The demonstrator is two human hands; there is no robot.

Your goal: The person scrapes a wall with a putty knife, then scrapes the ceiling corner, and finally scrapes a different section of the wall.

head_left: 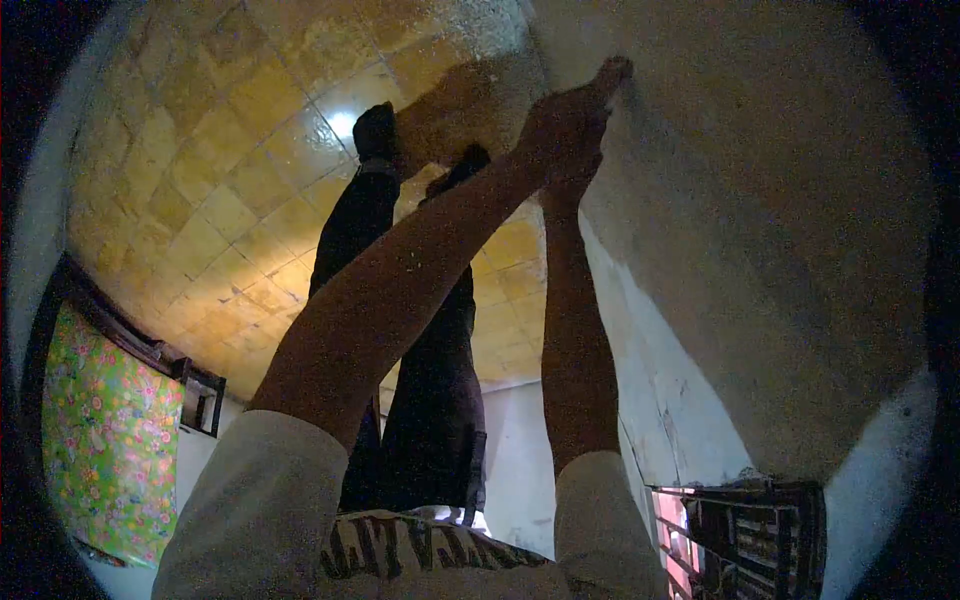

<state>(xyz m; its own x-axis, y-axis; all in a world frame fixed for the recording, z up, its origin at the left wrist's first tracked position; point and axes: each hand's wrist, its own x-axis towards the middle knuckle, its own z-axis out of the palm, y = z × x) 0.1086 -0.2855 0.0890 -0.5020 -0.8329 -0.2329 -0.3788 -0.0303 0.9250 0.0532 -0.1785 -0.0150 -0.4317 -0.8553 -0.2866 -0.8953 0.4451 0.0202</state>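
Held the left hand at one o'clock, overlapping the right hand just below. Saw the fingers of both bunched into one dark mass; could not judge the spread of either hand, nor any hold on an object, because of the overlap and dim light. Made out a slim dark tip jutting past the left hand toward one o'clock, but could not tell finger from small object. Found the wide dull-brown wall nearest to both hands, spreading from one o'clock round to three; could not confirm contact. Met a pale white patch of wall at four o'clock, with a slanting edge, perhaps paint, perhaps shadow.

Saw a yellow-brown tiled floor around ten o'clock, washed out at eleven by a white glare. Wore black trousers, partly hidden by the left forearm; made out one dark foot at eleven, the other only partly. Wore also a whitish short-sleeved shirt, with dark lettering at six, inverted and hard to read. Glimpsed a green flowered cloth at eight and a dark slatted frame at four, cut off below.
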